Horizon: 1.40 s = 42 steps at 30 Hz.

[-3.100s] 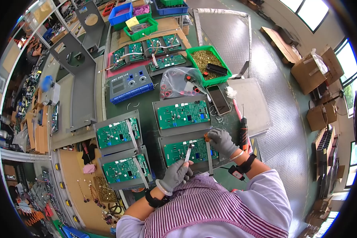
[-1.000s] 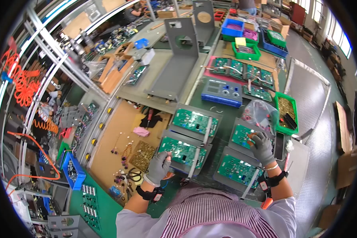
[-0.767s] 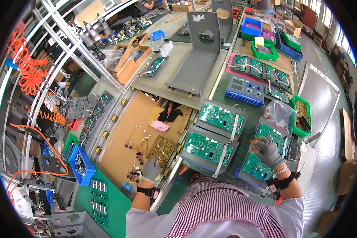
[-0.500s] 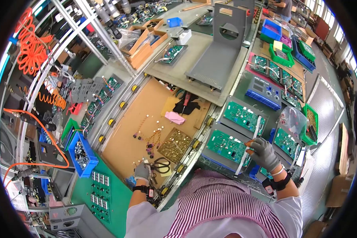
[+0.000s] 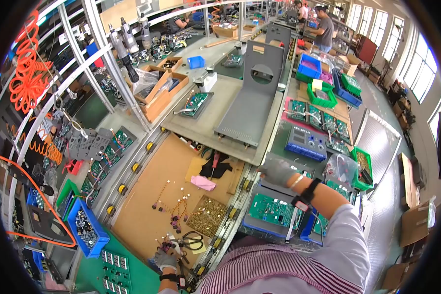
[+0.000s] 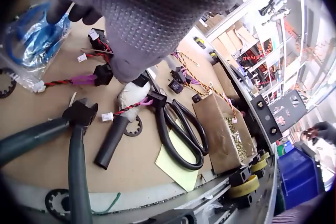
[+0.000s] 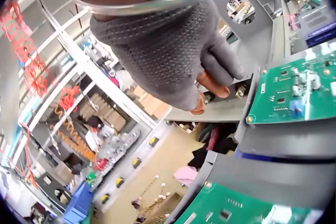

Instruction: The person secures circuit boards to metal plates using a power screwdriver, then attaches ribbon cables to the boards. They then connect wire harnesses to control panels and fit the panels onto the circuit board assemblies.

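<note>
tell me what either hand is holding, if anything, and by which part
Cannot be told: the grey-gloved left hand hides whatever it may grip near black block-shaped connectors; the grey-gloved right hand shows no clear object in its grasp.

On the tabletop [image 5: 142, 206], scissors [image 6: 164, 134] lie beside a box [image 6: 212, 137]; connectors [image 6: 103, 75] lie around, perhaps under, the left hand [image 6: 149, 29].

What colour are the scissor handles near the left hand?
The scissor handles are black; the left wrist view shows them best.
</note>
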Motion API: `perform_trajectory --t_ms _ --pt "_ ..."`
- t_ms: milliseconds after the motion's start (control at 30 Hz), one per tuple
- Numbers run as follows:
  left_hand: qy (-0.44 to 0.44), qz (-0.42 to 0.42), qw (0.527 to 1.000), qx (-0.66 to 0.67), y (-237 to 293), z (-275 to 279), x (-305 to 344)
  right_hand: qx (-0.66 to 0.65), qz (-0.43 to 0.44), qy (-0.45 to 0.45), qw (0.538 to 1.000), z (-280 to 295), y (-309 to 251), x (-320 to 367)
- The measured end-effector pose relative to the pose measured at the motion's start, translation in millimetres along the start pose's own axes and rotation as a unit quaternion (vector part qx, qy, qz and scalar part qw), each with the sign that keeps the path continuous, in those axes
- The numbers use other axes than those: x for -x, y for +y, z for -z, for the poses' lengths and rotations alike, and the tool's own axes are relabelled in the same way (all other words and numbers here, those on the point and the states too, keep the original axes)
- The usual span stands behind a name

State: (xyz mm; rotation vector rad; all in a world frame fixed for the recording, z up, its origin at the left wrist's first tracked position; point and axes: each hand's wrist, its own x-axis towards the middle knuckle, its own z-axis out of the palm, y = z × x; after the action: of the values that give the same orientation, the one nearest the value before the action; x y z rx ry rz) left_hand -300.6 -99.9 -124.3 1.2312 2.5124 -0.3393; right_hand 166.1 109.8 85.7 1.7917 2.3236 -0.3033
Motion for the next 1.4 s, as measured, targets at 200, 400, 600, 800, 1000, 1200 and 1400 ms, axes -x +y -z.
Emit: perform_trajectory --t_ms 200,400,600,800,1000,1200,1400 --pt "0.003 -0.063 0.993 0.099 -8.5 10.0 27.0 0.198 0.185 -0.105 0.957 -81.6 12.3 -141.0" --pt "0.081 -0.123 0.966 0.212 -27.1 18.5 46.5 0.136 0.107 -0.147 0.974 -47.2 -39.1 -169.0" --pt "0.032 -0.046 0.970 0.238 -20.3 38.5 16.7 0.127 0.014 -0.094 0.987 -128.4 11.3 -229.9" --pt "0.019 -0.021 0.991 0.133 -11.1 19.2 -39.1 0.202 0.016 -0.163 0.966 -159.9 55.0 -253.5" --pt "0.009 -0.048 0.996 0.072 -10.4 3.3 -59.0 0.284 -0.053 -0.139 0.947 -151.9 150.7 -308.2" --pt "-0.016 0.018 0.996 0.084 7.9 3.7 -69.9 0.227 -0.114 -0.027 0.967 -112.6 201.5 -387.9" --pt "-0.069 0.020 0.992 0.099 4.0 -3.6 -75.4 0.169 0.031 -0.077 0.982 -30.3 22.8 -366.0"
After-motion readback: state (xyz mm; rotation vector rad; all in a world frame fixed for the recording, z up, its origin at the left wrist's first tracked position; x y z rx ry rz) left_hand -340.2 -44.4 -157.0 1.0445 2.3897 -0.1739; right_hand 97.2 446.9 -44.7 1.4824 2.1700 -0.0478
